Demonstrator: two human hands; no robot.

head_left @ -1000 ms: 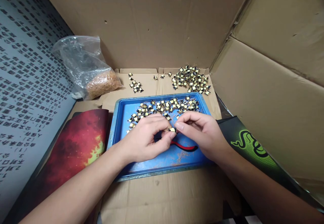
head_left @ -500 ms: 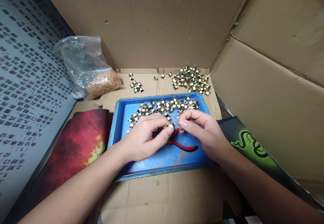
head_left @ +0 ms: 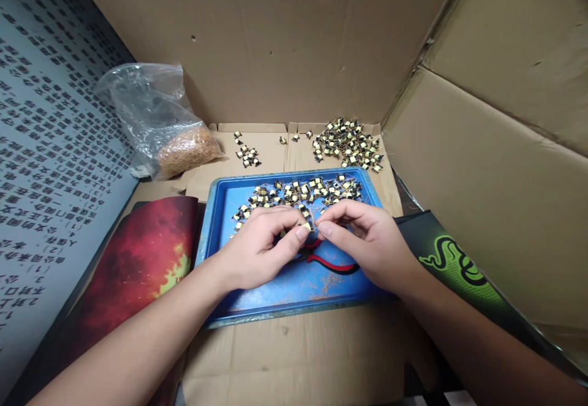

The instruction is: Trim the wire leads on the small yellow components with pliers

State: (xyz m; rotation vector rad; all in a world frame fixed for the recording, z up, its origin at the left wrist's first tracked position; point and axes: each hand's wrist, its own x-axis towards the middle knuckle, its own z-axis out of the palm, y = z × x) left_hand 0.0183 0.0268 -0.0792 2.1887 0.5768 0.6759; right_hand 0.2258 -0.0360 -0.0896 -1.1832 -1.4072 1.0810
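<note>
Thumb and fingers of my left hand (head_left: 261, 248) pinch a small transformer (head_left: 307, 227), a coil wrapped in yellow tape with black ends and thin copper wires. Close on its right, the thumb and forefinger of my right hand (head_left: 367, 234) are pinched together at the transformer's wire, which is too fine to follow fully. Both hands are above a blue tray (head_left: 271, 308). Beneath them lie pliers with red and black handles (head_left: 333, 265), their jaws mostly hidden by my left hand. Several like transformers (head_left: 294, 193) spread across the tray's far half.
Behind the tray, a heap of transformers (head_left: 346, 142) and a smaller group (head_left: 248, 157) lie on cardboard. A clear plastic bag (head_left: 184, 149) of copper-coloured wire bits stands back left. Red (head_left: 156, 253) and black-green (head_left: 459, 265) mats flank the tray; cardboard walls (head_left: 285, 45) enclose the space.
My right hand's fingertips have moved slightly left, closer to the transformer in my left hand. The transformer has turned a little, and its wires now show between the hands.
</note>
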